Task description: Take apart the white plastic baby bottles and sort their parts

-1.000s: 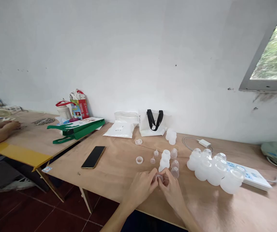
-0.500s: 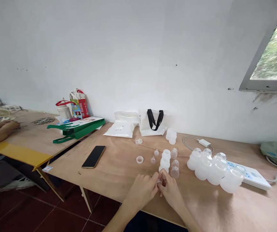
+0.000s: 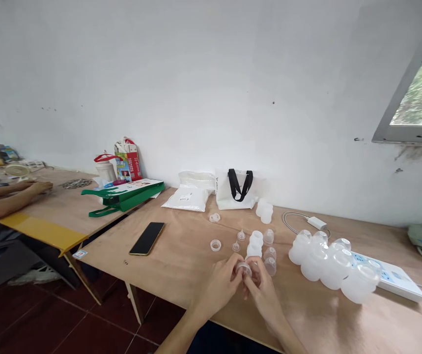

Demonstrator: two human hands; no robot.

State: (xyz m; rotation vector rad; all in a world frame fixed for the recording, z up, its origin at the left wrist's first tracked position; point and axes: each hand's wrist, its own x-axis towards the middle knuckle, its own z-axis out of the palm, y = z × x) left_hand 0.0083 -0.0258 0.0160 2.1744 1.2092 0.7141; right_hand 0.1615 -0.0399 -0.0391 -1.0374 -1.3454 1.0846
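Both of my hands meet over the near part of the wooden table. My left hand and my right hand pinch a small clear plastic cap between their fingertips. Just beyond them stand several small translucent cups, two tiny clear nipples and a loose clear ring.
A row of bigger translucent cups lies to the right on a white power strip. A black phone lies to the left. White bags stand by the wall. A green bag and another person's arm are at the left table.
The view has shifted slightly to the left and down. My hands stay together on the small cap, turned a little so that it shows between the fingertips.
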